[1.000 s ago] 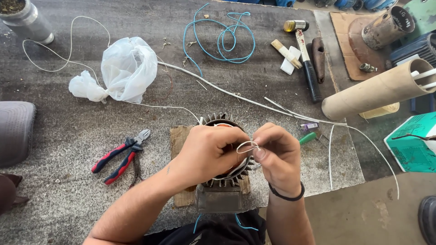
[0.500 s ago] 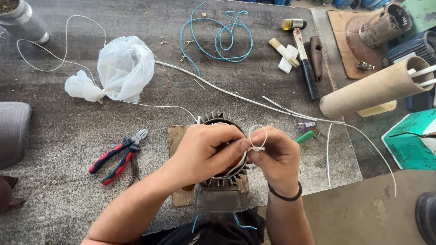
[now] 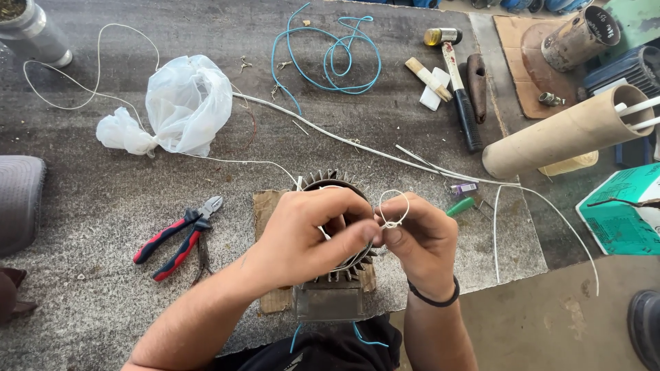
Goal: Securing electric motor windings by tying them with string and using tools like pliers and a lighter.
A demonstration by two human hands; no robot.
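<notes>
A finned metal motor stator (image 3: 335, 184) stands on a piece of cardboard (image 3: 264, 206) at the near edge of the grey workbench (image 3: 103, 220). My left hand (image 3: 309, 233) lies over the stator's top, thumb and fingers pinching a thin white cord (image 3: 393, 206). My right hand (image 3: 421, 237) pinches the same cord just right of it, where the cord forms a small loop above my fingertips. A black band circles my right wrist.
Red-handled cutters (image 3: 180, 235) lie left of the stator. A white plastic bag (image 3: 182, 103), blue wire coil (image 3: 330, 55), hammer (image 3: 457, 75), cardboard tube (image 3: 567, 130) and long white cord (image 3: 385, 151) lie farther back. A green tool (image 3: 460, 205) sits right of my hands.
The loop of white cord has grown a little and risen above my right fingertips. Both hands stay over the stator.
</notes>
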